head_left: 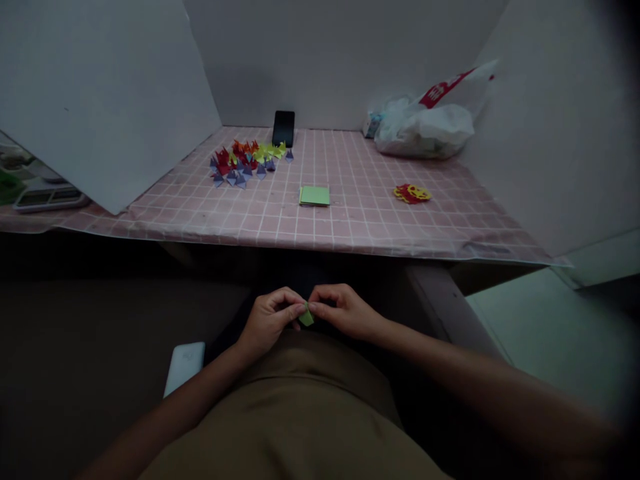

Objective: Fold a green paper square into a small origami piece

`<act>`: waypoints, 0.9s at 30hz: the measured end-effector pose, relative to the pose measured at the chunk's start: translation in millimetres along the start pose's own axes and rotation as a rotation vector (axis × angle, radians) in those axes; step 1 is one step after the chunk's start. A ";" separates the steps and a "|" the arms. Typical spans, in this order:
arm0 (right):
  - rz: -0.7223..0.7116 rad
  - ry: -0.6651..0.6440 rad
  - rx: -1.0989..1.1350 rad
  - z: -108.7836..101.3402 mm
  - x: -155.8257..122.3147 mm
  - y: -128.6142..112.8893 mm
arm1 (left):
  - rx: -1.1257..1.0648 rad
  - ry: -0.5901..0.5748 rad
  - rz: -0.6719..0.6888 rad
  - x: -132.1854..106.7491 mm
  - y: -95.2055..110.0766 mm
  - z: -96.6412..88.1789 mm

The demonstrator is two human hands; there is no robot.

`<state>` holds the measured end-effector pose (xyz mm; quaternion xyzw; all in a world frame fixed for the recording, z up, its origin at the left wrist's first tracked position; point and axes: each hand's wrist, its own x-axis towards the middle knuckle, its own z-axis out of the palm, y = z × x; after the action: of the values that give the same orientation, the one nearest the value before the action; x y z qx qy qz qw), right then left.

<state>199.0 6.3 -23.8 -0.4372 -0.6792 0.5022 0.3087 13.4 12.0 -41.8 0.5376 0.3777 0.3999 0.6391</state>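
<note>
Above my lap, a small folded piece of green paper is pinched between both hands. My left hand grips its left side with thumb and forefinger. From the right, my right hand closes thumb and finger on its upper edge. The fingers hide part of the paper, so its exact folds cannot be made out. On the table ahead lies a stack of square paper sheets, green on top. Further back at the left stands a cluster of small folded paper figures in purple, red, orange and yellow.
A pink checked cloth covers the table. On it are a black phone, a red and yellow bundle and a white plastic bag. White panels rise around the table. A white flat device lies beside my left forearm.
</note>
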 end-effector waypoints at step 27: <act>0.163 0.019 0.196 15.1 -0.8 2.6 | 0.085 0.144 -0.071 0.1 -2.8 2.9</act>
<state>187.1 -0.3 -30.8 -0.4634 -0.5862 0.5855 0.3144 16.3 10.7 -44.2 0.5204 0.4580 0.3983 0.6006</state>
